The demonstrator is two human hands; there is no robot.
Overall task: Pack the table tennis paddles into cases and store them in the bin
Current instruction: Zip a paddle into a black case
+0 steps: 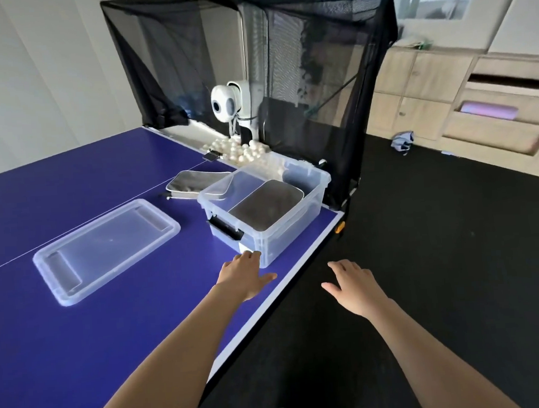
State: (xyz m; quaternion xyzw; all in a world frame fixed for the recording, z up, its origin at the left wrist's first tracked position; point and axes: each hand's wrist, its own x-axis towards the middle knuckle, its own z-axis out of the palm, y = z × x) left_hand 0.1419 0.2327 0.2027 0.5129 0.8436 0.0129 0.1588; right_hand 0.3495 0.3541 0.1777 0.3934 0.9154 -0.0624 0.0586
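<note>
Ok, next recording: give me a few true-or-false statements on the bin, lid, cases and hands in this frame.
1. The clear bin has its lid on. False: the lid lies flat on the blue table, to the left of the bin.
2. A grey case lies inside the bin. True.
3. Another case lies on the table behind the bin. True.
4. The right hand holds a paddle. False: it is empty, fingers spread, out past the table edge over the dark floor.
5. The left hand reaches to the bin's near corner. True.
6. The white balls are inside the bin. False: they lie beyond it, at the foot of the ball machine.
</note>
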